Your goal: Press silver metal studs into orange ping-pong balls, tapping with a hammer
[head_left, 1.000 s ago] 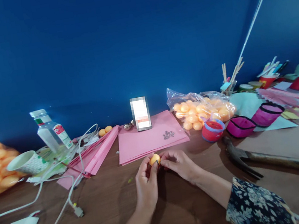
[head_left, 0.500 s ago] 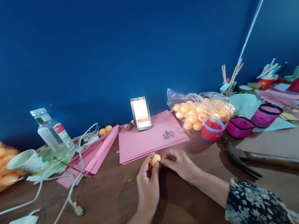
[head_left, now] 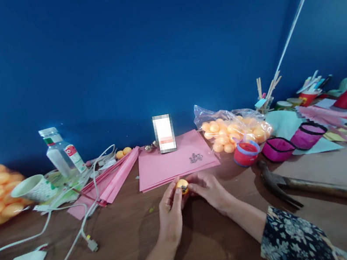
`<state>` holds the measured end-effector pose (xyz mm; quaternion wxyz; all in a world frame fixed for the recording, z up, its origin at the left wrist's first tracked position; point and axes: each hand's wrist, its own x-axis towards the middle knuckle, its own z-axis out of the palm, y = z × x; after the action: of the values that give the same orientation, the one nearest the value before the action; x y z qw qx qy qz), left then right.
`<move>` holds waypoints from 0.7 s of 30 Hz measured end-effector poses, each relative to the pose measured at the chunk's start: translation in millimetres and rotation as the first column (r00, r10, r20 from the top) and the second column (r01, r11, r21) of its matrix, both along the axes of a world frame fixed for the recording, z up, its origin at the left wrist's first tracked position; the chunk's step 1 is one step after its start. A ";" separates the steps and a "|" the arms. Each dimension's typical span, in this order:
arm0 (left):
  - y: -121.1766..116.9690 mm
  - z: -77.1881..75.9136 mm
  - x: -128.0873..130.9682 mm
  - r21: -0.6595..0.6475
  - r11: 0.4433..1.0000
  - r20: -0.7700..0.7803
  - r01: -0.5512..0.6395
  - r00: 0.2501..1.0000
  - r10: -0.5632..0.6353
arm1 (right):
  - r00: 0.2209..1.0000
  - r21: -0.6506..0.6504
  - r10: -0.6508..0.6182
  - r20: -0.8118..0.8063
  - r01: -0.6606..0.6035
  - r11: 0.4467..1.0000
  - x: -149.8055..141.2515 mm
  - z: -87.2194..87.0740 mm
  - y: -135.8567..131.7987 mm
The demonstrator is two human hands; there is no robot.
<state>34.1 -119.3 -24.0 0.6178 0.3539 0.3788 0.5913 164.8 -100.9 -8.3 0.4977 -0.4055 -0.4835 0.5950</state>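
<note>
Orange plastic ball [head_left: 182, 185]: held up just over the near part of the table, in front of the pink sheets, between your two hands.
Small dark pieces [head_left: 184, 189]: showing on the ball's near face; they look fixed there, though you cannot be sure.
Left hand [head_left: 171, 219]: thumb and fingers closed around the ball's left side.
Right hand [head_left: 212, 192]: fingertips drawn together at the ball's right edge; whether they grip it or something tiny is hidden.
Pink sheets [head_left: 158, 170]: stacked flat beyond your hands, with a scatter of small silvery pieces [head_left: 195, 158] on top.
Upright screen [head_left: 165, 135]: blurred out, standing at the back of the sheets.
Clear bag of orange balls [head_left: 224, 135]: beyond your right hand, behind a red tub with a purple rim [head_left: 246, 154].
Claw hammer [head_left: 322, 186]: lying to your right, near two magenta pouches [head_left: 279, 148].
Clutter at left: white cables [head_left: 81, 229], a tilted paper cup [head_left: 32, 189] and a clear bottle [head_left: 59, 158].
Surface: brown wood-look table [head_left: 123, 249].
Room: plain deep blue wall [head_left: 114, 55].
</note>
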 end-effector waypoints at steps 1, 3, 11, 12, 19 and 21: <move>0.0 0.6 0.1 0.001 1.000 -0.012 -0.003 1.000 0.003 | 1.000 0.002 -0.001 0.003 0.001 1.000 0.1 -0.5 0.2; 0.0 2.0 0.0 0.011 1.000 -0.068 -0.017 0.998 0.018 | 1.000 0.014 0.000 0.011 0.000 1.000 0.1 -1.0 0.3; 0.2 7.7 0.7 -0.009 0.997 -0.190 -0.080 0.979 0.077 | 0.994 0.097 -0.003 0.107 -0.007 0.995 -2.6 3.9 -3.8; 0.6 8.3 0.8 -0.011 0.997 -0.196 -0.081 0.978 0.077 | 0.992 0.116 -0.006 0.128 -0.009 0.993 -2.9 4.7 -4.4; -0.4 9.6 -0.5 -0.008 1.000 -0.126 0.006 0.992 -0.007 | 0.994 0.140 -0.008 0.110 -0.008 0.990 -0.2 1.4 -2.3; -1.4 9.2 -0.7 -0.010 1.000 -0.080 0.021 0.997 -0.022 | 0.997 0.108 0.010 0.070 -0.017 0.994 0.9 0.6 -0.8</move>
<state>33.3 -120.6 -14.8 0.6101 0.3785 0.4020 0.5682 165.6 -101.6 -7.8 0.4977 -0.3952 -0.5349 0.5568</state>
